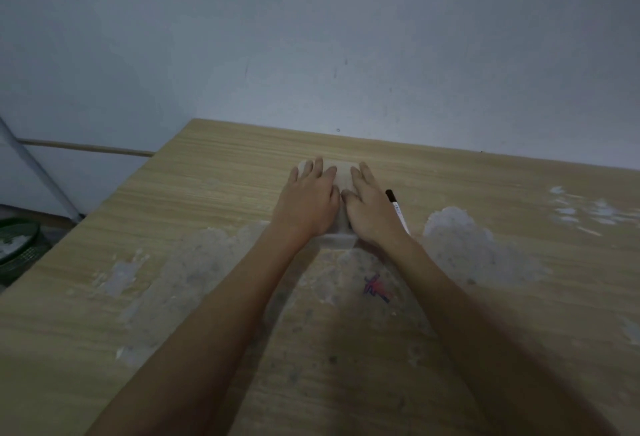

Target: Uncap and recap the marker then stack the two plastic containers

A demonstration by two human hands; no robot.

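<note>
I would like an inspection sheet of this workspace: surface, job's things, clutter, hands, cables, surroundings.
Surface: wooden table, its veneer worn off in pale patches, with a red and blue scribble near the middle.
Job's things: translucent plastic container lies under both hands; one or two stacked, cannot tell. Marker lies capped on the table, beside the right hand.
Clutter: nothing seen.
Hands: left hand and right hand both rest flat, fingers spread, on top of the container.
Cables: nothing seen.
Surroundings: bare grey wall behind the table; green basket on the floor at left.
</note>
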